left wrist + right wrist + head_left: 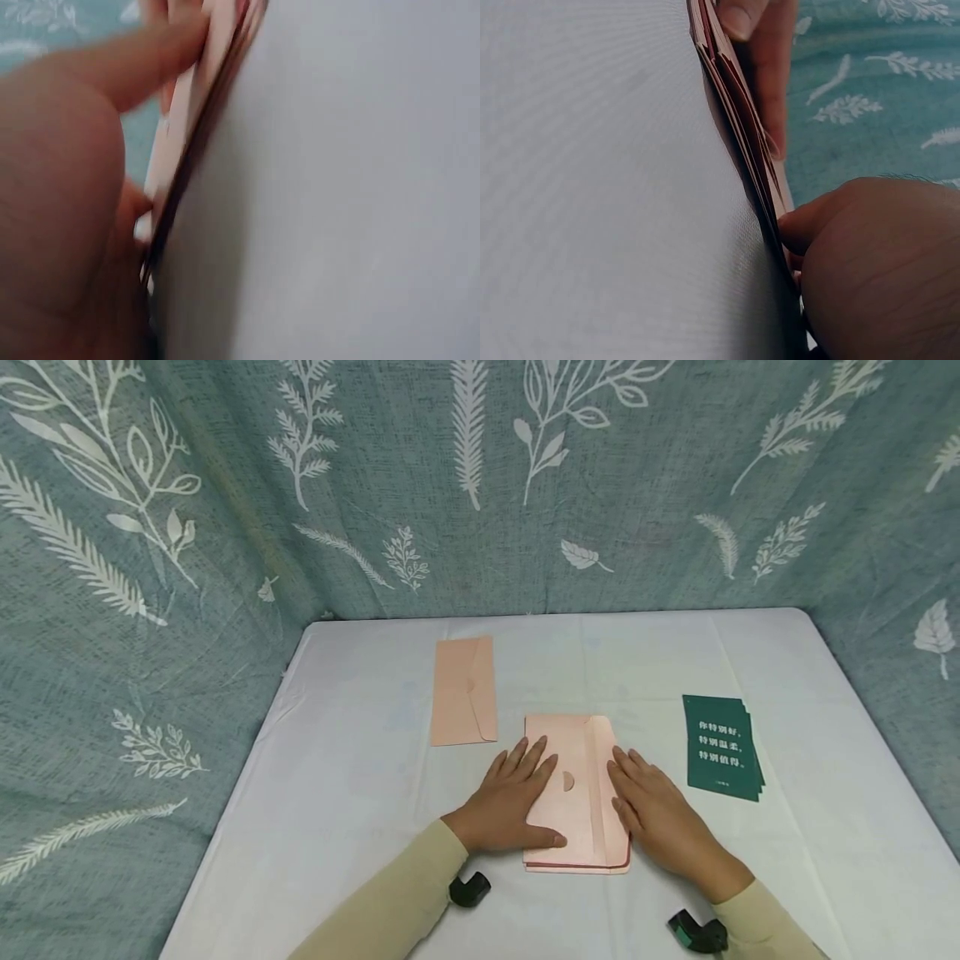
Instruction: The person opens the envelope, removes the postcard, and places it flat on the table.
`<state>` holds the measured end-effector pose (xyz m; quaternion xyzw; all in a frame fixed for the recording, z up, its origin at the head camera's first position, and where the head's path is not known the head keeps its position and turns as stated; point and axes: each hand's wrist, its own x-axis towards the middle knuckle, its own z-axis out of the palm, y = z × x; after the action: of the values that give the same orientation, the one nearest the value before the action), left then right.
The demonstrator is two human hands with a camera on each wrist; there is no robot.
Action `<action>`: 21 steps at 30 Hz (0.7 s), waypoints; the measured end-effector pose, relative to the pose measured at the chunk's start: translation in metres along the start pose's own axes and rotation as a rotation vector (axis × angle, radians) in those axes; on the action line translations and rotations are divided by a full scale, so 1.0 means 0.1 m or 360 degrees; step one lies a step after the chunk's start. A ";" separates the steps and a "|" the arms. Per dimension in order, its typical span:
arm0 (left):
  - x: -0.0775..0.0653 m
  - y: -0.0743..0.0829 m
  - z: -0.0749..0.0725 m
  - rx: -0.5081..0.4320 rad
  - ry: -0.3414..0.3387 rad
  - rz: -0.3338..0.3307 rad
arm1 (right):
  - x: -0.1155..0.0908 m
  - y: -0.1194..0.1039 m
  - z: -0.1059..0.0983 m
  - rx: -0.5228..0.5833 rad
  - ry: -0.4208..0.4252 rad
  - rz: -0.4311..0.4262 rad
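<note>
1. Alone at left, an envelope (459,693) lies flat on the table (360,710).
2. Left hand (510,806): grip spread over the left side of the envelope stack (558,747), where uneven pressure could skew the layers.
3. Between both hands, the stack shows misaligned near edges; a lopsided push might fan it further.
4. Right hand (667,818): grip straight-fingered along the right edge, liable to crease it if pressed hard.
5. Green cards (720,747), slightly fanned, could scatter should the right sleeve (761,922) sweep outward.

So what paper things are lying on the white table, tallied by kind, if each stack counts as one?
Single peach paper envelope: 1
Stack of pale pink paper envelopes: 1
Stack of dark green rectangular cards: 1
Total: 3 (pieces within each stack overlap too much to count)
</note>
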<state>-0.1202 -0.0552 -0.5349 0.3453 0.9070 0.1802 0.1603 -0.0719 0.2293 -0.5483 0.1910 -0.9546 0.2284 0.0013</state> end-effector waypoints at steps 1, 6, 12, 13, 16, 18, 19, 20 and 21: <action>0.01 0.03 0.04 0.0005 0.0031 -0.0030 | 0.00 0.00 0.00 0.0004 0.0003 -0.0002; 0.09 0.25 0.22 0.0001 0.0197 -0.0202 | -0.01 0.01 -0.01 0.0010 0.0023 -0.0020; 0.17 0.50 0.31 -0.0016 0.0347 -0.0359 | -0.01 0.01 -0.02 0.0019 0.0013 -0.0014; 0.18 0.53 0.32 -0.0007 0.0357 -0.0384 | -0.01 0.01 -0.02 0.0022 0.0011 -0.0012; 0.21 0.60 0.34 0.0037 0.0379 -0.0439 | -0.01 0.01 -0.03 0.0031 0.0006 -0.0010; 0.23 0.62 0.35 0.0075 0.0384 -0.0458 | -0.01 0.01 -0.03 0.0037 0.0004 -0.0010; 0.23 0.63 0.36 0.0088 0.0379 -0.0463 | -0.02 0.01 -0.04 0.0039 0.0004 -0.0010; 0.23 0.63 0.36 0.0100 0.0378 -0.0462 | -0.02 0.01 -0.04 0.0040 0.0004 -0.0012; 0.23 0.63 0.36 0.0110 0.0375 -0.0460 | -0.02 0.01 -0.03 0.0040 0.0004 -0.0013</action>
<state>-0.0860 0.0126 -0.5430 0.1932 0.9653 0.1633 0.0654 -0.0711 0.2325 -0.5459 0.1945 -0.9509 0.2407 0.0011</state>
